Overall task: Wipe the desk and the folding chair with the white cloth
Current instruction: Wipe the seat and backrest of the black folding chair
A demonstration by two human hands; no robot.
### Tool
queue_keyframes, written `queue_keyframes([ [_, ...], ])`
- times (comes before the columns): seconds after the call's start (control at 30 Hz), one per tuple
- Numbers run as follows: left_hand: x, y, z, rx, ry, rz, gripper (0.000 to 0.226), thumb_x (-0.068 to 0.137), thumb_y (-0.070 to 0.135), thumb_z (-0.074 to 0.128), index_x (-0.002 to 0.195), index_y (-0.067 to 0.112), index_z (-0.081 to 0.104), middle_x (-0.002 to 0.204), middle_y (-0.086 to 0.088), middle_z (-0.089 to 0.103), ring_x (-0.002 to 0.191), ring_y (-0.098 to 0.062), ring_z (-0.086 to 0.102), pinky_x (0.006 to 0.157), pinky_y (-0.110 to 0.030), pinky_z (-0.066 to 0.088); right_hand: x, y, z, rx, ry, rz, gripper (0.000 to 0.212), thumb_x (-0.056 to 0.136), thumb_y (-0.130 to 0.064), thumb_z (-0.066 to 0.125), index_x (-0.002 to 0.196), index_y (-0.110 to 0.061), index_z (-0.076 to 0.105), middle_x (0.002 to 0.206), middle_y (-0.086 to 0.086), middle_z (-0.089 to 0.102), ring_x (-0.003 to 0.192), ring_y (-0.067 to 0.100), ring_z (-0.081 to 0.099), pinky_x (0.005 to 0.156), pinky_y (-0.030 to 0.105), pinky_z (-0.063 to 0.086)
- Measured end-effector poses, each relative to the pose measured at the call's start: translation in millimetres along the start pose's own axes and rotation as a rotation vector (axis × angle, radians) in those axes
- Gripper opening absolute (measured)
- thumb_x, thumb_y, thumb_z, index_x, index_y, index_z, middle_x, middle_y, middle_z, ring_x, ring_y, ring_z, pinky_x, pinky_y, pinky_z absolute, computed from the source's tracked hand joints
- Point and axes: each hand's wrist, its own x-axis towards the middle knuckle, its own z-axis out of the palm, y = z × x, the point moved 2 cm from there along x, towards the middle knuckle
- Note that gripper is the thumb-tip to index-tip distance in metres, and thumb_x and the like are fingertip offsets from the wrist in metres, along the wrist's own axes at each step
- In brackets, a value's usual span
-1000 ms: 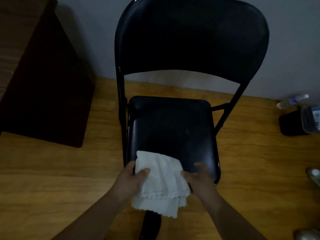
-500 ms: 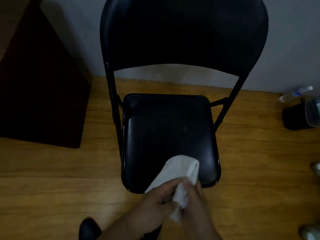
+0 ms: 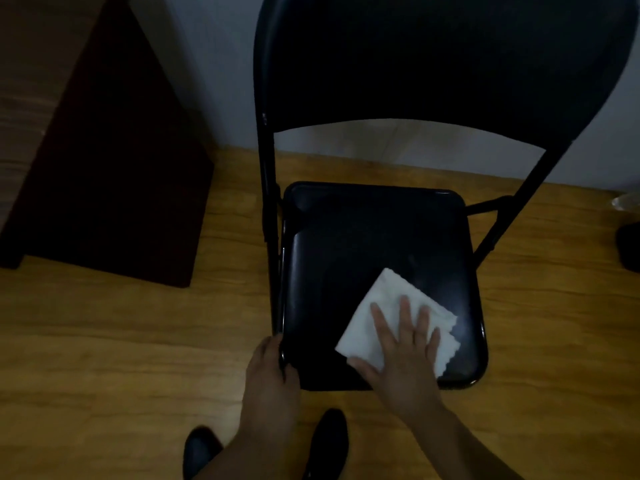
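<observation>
The black folding chair [image 3: 349,244] stands open in front of me, its back against the wall. A folded white cloth [image 3: 384,299] lies flat on the front right part of the seat. My right hand [image 3: 405,351] presses down on the cloth with fingers spread. My left hand [image 3: 270,368] grips the seat's front left corner. The desk [image 3: 20,81] shows at the far left, its wooden top partly cut off by the frame.
The desk's dark side panel [image 3: 114,174] reaches the wooden floor [image 3: 104,341] left of the chair. My two dark shoes [image 3: 329,441] stand just before the seat. A dark object [image 3: 628,247] and a clear bottle [image 3: 627,202] lie at the right edge.
The cloth was bunched between both hands at the seat's front edge. Now it lies flat on the seat under my right hand, and my left hand has moved to the seat's corner.
</observation>
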Motion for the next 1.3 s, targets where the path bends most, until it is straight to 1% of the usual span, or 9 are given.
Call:
queue_keyframes([
  [0.17,9.6,-6.6,-5.1,-0.068,-0.093,-0.091,0.055,0.104,0.003,0.038,0.154,0.025,0.032,0.146,0.0,0.053,0.124,-0.016,0.057,0.107,-0.028,0.045,-17.7,-68.6,40.2,-0.139,-0.024,-0.271,0.094,0.081,-0.08,0.041,0.16,-0.037,0.014,0.168,0.022,0.008,0.15,0.055,0.002,0.11,0.08,0.013],
  [0.27,14.1,-10.8,-4.4,-0.064,-0.135,-0.131,0.06,0.101,-0.003,0.036,0.156,0.021,0.032,0.149,-0.005,0.053,0.123,-0.022,0.059,0.107,-0.032,0.045,7.4,-57.3,28.9,-0.254,-0.011,-0.477,0.088,0.084,-0.078,0.04,0.159,-0.04,0.016,0.167,0.02,0.016,0.152,0.05,-0.002,0.109,0.076,0.017],
  [0.47,19.8,-29.5,-3.7,-0.109,-0.072,-0.147,0.063,0.097,-0.005,0.042,0.15,0.029,0.041,0.135,0.011,0.054,0.11,-0.003,0.054,0.08,0.008,0.035,182.4,-80.5,-44.8,-0.141,0.052,-0.288,0.078,0.089,-0.08,0.015,0.155,-0.048,-0.011,0.168,0.01,-0.021,0.149,0.046,-0.026,0.116,0.072,-0.006],
  [0.6,27.4,-37.2,-5.8,-0.174,-0.049,-0.142,0.062,0.096,-0.005,0.038,0.122,0.05,0.053,0.105,0.044,0.066,0.095,0.018,0.061,0.077,0.004,0.042,250.4,-138.0,-65.7,-0.213,0.016,-0.288,0.076,0.09,-0.076,0.018,0.156,-0.046,-0.002,0.17,0.007,-0.012,0.151,0.047,-0.013,0.115,0.074,-0.004],
  [0.7,40.2,-41.9,-13.4,-0.247,-0.003,-0.157,0.054,0.102,-0.003,0.035,0.115,0.045,0.054,0.095,0.033,0.069,0.089,0.023,0.061,0.073,0.003,0.044,214.0,-145.5,-47.1,-0.182,0.092,-0.308,0.073,0.094,-0.068,0.022,0.158,-0.041,0.003,0.17,0.009,-0.009,0.151,0.047,-0.012,0.117,0.072,0.0],
  [0.8,54.3,-38.8,-20.7,-0.385,0.032,-0.217,0.036,0.107,0.014,0.039,0.119,0.038,0.063,0.114,0.015,0.072,0.101,0.0,0.067,0.092,-0.025,0.053,113.7,-132.3,-3.8,-0.175,0.131,-0.363,0.077,0.095,-0.061,0.036,0.161,-0.034,0.006,0.17,0.015,-0.006,0.152,0.049,-0.011,0.117,0.072,0.005],
  [0.97,59.1,-16.4,-15.1,-0.585,-0.06,-0.331,0.049,0.105,0.041,0.036,0.082,0.044,0.079,0.083,0.021,0.078,0.073,0.008,0.071,0.062,-0.023,0.053,-23.5,-94.9,61.6,-0.28,0.02,-0.583,0.098,0.079,-0.065,0.065,0.16,-0.037,0.016,0.17,0.011,0.007,0.153,0.047,0.004,0.113,0.072,0.016],
  [1.1,52.3,-7.5,-5.2,-0.523,-0.108,-0.32,0.048,0.102,0.054,0.035,0.094,0.033,0.078,0.086,0.012,0.079,0.081,0.002,0.072,0.061,-0.012,0.052,-4.1,-15.2,36.9,-0.25,-0.008,-0.517,0.085,0.087,-0.07,0.049,0.159,-0.037,0.02,0.17,0.011,0.011,0.153,0.048,0.007,0.108,0.072,0.025],
  [1.3,53.5,-5.7,3.7,-0.375,-0.079,-0.21,0.06,0.1,0.059,0.028,0.141,0.028,0.057,0.137,0.0,0.064,0.122,-0.014,0.058,0.108,-0.031,0.043,158.0,33.6,-54.5,-0.034,0.19,0.099,0.072,0.095,-0.07,0.012,0.159,-0.04,-0.001,0.17,0.012,-0.001,0.152,0.049,-0.004,0.117,0.072,0.009],
])
